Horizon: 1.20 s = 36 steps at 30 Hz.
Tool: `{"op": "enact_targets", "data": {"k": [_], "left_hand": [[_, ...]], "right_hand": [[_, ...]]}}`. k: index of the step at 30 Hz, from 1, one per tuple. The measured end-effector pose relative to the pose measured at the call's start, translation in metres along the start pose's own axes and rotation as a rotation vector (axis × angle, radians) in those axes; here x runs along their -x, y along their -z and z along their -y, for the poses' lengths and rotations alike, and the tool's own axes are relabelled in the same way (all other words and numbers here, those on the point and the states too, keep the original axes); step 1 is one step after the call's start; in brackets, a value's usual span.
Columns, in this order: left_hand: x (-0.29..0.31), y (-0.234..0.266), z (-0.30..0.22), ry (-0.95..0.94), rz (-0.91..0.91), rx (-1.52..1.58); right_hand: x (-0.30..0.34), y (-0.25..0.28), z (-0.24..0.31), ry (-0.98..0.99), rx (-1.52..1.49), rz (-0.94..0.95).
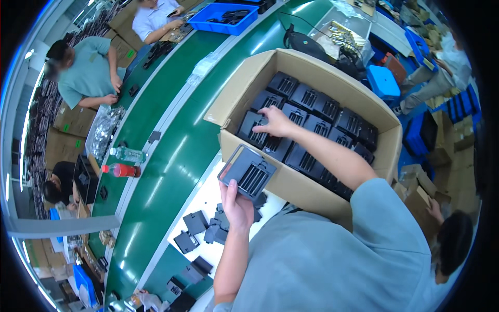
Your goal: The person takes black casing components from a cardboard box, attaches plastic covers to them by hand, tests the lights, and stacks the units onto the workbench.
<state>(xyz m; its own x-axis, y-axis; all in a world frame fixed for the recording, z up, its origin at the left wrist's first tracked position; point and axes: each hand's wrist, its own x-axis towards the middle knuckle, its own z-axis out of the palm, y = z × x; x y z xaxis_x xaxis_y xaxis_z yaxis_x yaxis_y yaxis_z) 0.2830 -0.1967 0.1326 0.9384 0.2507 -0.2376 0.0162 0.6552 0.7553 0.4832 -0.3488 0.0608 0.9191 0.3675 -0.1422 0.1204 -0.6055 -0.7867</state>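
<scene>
My left hand (238, 207) grips a black plastic housing (250, 174) by its lower edge, just outside the near wall of a cardboard box (306, 192). The housing has a slotted, ribbed section and a thin frame along its upper left side. Inside the box, my right hand (276, 123) is over a similar black housing (253, 125) at the left end, with thumb and fingers apart. Whether the fingertips touch it is hard to tell. Several more black housings (312, 96) sit in rows in the box.
Loose black plastic parts (196, 222) lie on a white surface (179, 236) below the box. A green conveyor belt (156, 182) runs along the left, with two bottles (122, 170) beyond it. People work across the belt; a blue bin (223, 18) stands at the far end.
</scene>
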Motion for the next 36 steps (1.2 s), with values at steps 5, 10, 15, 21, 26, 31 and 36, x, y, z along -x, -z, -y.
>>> {"op": "enact_targets", "data": {"k": [5,10,15,21,26,31,36], "left_hand": [[0.009,0.014,-0.004,-0.055,-0.010,0.048],[0.015,0.017,-0.001,-0.051,-0.077,0.038],[0.018,0.014,0.002,-0.048,-0.056,0.034],[0.016,0.017,0.013,-0.022,-0.003,0.012],[0.022,0.016,0.004,-0.148,-0.048,0.024],[0.019,0.011,0.009,-0.210,0.003,-0.105],[0.019,-0.004,0.004,-0.215,0.162,-0.241]], "right_hand": [[-0.001,-0.007,-0.003,0.180,0.264,-0.136],[-0.012,-0.006,-0.005,0.073,0.188,-0.083],[-0.017,-0.013,-0.008,0.050,0.179,-0.120],[-0.004,0.010,-0.009,0.061,0.039,-0.150],[0.076,0.034,0.073,0.307,-0.083,-0.097],[0.113,0.017,0.085,0.275,-0.397,0.227],[0.062,0.059,0.055,0.171,-0.625,-0.001]]}}
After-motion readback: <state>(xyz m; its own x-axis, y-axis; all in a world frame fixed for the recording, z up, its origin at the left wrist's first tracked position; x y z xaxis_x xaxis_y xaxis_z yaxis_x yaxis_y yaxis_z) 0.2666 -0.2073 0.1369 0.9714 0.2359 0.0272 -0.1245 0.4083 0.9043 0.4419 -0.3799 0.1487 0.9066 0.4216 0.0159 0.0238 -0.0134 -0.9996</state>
